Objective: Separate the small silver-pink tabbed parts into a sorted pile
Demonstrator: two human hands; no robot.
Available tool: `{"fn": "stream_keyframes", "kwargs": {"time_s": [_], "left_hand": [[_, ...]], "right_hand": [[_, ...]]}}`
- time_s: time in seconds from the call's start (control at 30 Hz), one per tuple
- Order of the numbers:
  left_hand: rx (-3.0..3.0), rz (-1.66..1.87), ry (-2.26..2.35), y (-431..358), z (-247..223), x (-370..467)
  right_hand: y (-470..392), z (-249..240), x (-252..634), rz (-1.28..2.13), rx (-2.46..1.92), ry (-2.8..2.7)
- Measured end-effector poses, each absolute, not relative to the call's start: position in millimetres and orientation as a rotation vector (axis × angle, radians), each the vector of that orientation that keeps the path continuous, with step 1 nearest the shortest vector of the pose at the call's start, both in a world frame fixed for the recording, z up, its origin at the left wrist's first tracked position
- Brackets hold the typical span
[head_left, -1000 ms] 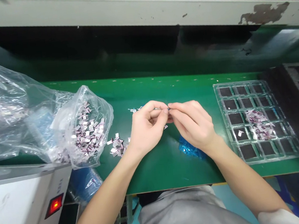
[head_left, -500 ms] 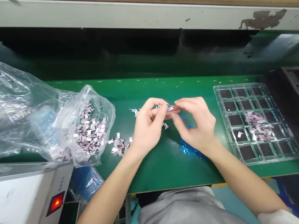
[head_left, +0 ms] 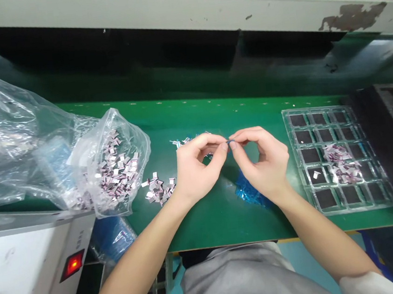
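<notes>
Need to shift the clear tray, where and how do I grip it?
I'd pinch the clear tray by its left rim, from the left: that edge looks free, while the black block crowds the right. Keep it level; pieces lie inside.

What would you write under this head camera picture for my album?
Two hands pinch a tiny blue piece above a green table.

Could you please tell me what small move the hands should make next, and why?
Probably a gentle draw away by the right hand, with the left hand gripping firmly: the fingertips of both meet at a small blue piece, and a heap of blue scraps lies close by the right hand.
</notes>
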State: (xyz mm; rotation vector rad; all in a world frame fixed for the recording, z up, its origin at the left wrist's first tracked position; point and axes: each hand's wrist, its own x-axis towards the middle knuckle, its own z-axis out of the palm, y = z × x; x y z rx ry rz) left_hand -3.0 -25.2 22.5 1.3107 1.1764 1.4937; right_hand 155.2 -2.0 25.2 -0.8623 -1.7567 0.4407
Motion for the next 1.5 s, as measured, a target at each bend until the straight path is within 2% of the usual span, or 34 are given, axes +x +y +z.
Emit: {"fn": "stream_keyframes", "kwargs": {"time_s": [0.27, 0.83, 1.5], "left_hand": [[1.500, 1.535, 1.178, -25.5, 16.7, -5.4], [1.504, 1.518, 1.291, -26.8, 16.4, -3.6], [1.311, 1.500, 1.320, -26.2, 17.9, -5.4]], "right_hand": [[-2.1, 27.2, 154.9, 0.436, -0.833, -1.784], [-3.7, 26.7, 153.2, 0.256, -0.838, -1.851], [-3.1, 30.2, 152.9, 0.388, -0.841, -1.825]]}}
